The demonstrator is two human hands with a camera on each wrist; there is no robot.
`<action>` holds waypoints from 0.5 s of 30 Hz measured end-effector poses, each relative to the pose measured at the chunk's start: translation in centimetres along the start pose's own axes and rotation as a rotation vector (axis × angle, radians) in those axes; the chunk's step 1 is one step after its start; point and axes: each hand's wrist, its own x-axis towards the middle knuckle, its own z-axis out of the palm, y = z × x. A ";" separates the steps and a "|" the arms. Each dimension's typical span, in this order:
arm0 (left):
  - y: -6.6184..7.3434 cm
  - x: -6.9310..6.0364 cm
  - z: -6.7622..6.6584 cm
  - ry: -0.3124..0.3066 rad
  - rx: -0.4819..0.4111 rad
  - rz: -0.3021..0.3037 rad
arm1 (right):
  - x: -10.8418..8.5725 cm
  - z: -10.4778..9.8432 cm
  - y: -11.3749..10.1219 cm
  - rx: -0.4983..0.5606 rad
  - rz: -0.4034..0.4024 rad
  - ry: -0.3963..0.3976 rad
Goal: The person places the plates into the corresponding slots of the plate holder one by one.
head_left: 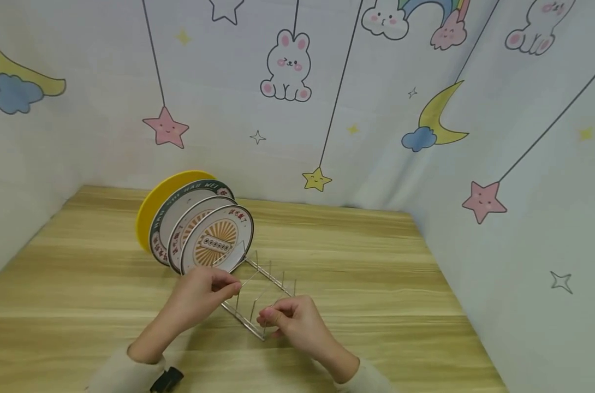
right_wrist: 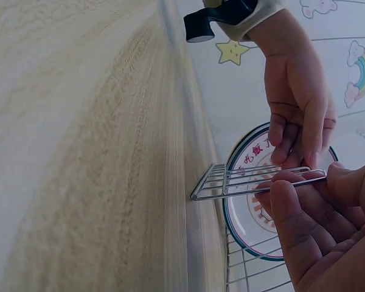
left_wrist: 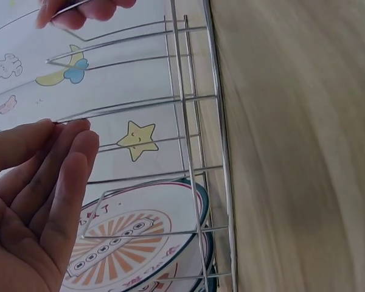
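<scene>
A silver wire dish rack (head_left: 243,322) stands on the table, with several plates leaning in its far left end. The front plate (head_left: 216,240) is white with an orange sunburst and red characters. Behind it come a similar plate, a green-rimmed plate (head_left: 179,197) and a yellow plate (head_left: 147,218). My left hand (head_left: 196,297) pinches the top of one wire divider between thumb and fingertips, just in front of the plates. At the near right end, my right hand (head_left: 299,325) pinches the end wire loop (right_wrist: 292,184), thumb on one side and fingers on the other.
The rack rests on a wood-grain table (head_left: 366,262). A white cloth wall (head_left: 219,71) printed with stars, moons and rabbits borders the table at the back and sides. A black strap (head_left: 167,379) is on my left sleeve.
</scene>
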 end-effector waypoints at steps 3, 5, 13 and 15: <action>-0.1 0.1 0.2 -0.003 0.031 0.014 | 0.0 0.1 0.1 0.012 -0.006 -0.005; -0.1 0.1 0.3 -0.005 0.037 0.020 | 0.1 0.2 0.1 0.013 -0.007 -0.005; 0.1 0.4 0.5 -0.014 0.046 0.046 | 0.1 0.1 0.3 -0.012 -0.012 -0.004; 0.1 0.5 0.5 -0.016 0.048 0.049 | 0.2 0.1 0.3 -0.013 -0.013 -0.005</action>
